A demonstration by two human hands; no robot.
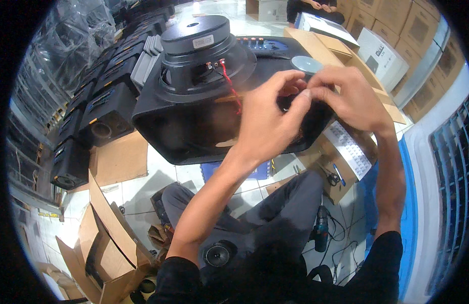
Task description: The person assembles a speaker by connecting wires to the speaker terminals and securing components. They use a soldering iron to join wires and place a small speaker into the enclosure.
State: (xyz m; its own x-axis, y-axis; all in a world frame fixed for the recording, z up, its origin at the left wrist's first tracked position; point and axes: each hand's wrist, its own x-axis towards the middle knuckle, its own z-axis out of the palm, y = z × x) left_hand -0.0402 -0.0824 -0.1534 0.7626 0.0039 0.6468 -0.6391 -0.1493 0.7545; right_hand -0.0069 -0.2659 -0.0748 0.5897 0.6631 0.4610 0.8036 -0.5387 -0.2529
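A black speaker cabinet (181,134) is in front of me, above my legs. On its left part rests a large speaker driver (196,55), magnet side up, with a red wire (229,81) running from its terminal down into the cabinet's opening. My left hand (275,114) and my right hand (348,96) meet over the cabinet's right end, thumbs and fingers pinched close together. Whatever lies between the fingertips is too small or hidden to name. Just beyond them sits a round grey disc (306,64). A small black speaker (216,254) lies on my lap.
Rows of black speaker cabinets (110,109) stand at left. An open cardboard box (110,248) is at lower left. On the right are a cordless drill (321,230) with cables near it, a carton with a printed sheet (348,149) and blue pen (339,174), and stacked cartons (417,38). Another person (315,7) sits far off.
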